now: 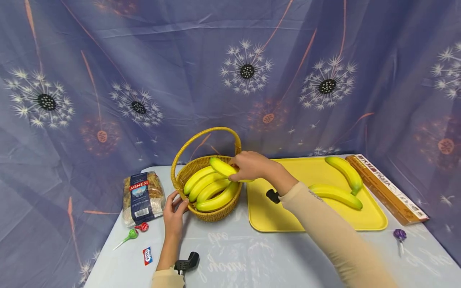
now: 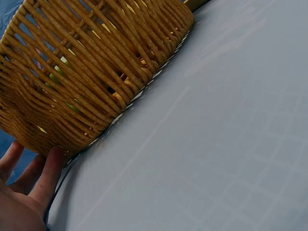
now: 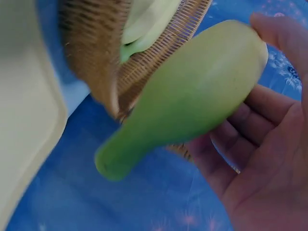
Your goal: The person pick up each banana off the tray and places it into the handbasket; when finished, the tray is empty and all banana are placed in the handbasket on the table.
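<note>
Pinching a banana [image 1: 221, 167] in the right grip [image 1: 250, 165], partly closed with thumb on one side and fingers on the other, and holding it above the right side of the basket [image 1: 209, 216], green tip pointing left over the four bananas [image 1: 217, 199] lying inside. Resting the left grip [image 1: 174, 212] pretty loosely, fingertips just touching the near left wall, not clutching anything. Not making out any clear gap or contact between held banana and pile. Honestly, probably risking a roll-off over the right rim, onto the yellow tray [image 1: 273, 218], by letting go too far right on such a rounded heap. Also risking a tip-over by shoving down hard, given such light bracing on the left. Maybe knocking the handle [image 1: 205, 131] with the knuckles too, considering the tight spacing. Leaving two more bananas [image 1: 335, 195] lying on the tray, farther right.
</note>
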### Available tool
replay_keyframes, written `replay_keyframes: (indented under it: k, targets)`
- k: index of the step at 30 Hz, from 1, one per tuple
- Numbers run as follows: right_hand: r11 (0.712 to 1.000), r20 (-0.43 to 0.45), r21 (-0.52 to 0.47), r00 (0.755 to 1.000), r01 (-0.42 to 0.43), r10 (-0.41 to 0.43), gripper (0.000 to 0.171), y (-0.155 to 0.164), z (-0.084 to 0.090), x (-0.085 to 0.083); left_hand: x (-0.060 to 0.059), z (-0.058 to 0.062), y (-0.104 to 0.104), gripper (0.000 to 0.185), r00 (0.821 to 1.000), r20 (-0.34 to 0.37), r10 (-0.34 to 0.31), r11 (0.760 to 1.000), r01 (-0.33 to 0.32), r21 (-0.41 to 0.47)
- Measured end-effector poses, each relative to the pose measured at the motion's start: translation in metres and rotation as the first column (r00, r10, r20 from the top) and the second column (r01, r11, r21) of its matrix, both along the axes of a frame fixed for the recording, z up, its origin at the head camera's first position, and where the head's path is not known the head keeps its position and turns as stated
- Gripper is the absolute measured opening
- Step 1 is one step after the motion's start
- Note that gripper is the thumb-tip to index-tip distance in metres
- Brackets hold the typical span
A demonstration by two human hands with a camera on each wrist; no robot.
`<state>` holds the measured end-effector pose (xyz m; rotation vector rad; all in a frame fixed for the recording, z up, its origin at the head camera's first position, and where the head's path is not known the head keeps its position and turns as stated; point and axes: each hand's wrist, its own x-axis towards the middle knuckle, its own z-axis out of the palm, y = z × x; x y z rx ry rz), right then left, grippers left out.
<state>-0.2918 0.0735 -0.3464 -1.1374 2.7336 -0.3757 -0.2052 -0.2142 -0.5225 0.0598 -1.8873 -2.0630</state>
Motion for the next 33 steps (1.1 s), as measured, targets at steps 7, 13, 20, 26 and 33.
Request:
replay_keyframes:
  k: [7, 13, 20, 26, 33]
  targets:
    - [0.998, 0.087, 0.013, 0.994, 0.062, -0.063, 0.039, -0.043, -0.011, -0.019, -0.003, -0.003, 0.005, 0.043, 1.0, -0.012, 0.014, 1.0, -0.014, -0.018]
    - [0.986, 0.125, 0.096, 0.981, 0.135, -0.146, 0.054, -0.086, -0.026, -0.023, 0.0, -0.003, 0.003, 0.041, 1.0, -0.012, 0.029, 0.999, -0.029, -0.015]
    - [0.953, 0.113, 0.202, 0.961, 0.226, -0.252, 0.04, -0.124, -0.045, -0.006, -0.001, -0.005, 0.002, 0.043, 1.0, -0.001, 0.021, 1.0, -0.022, -0.007]
    - [0.971, 0.176, 0.175, 0.965, 0.163, -0.193, 0.037, -0.148, -0.056, 0.005, 0.005, 0.008, 0.003, 0.042, 1.0, 0.016, 0.013, 1.0, -0.013, 0.012]
    - [0.969, 0.154, 0.177, 0.968, 0.171, -0.199, 0.033, -0.155, -0.058, 0.008, 0.013, 0.026, 0.005, 0.041, 1.0, 0.019, 0.011, 0.999, -0.01, -0.033]
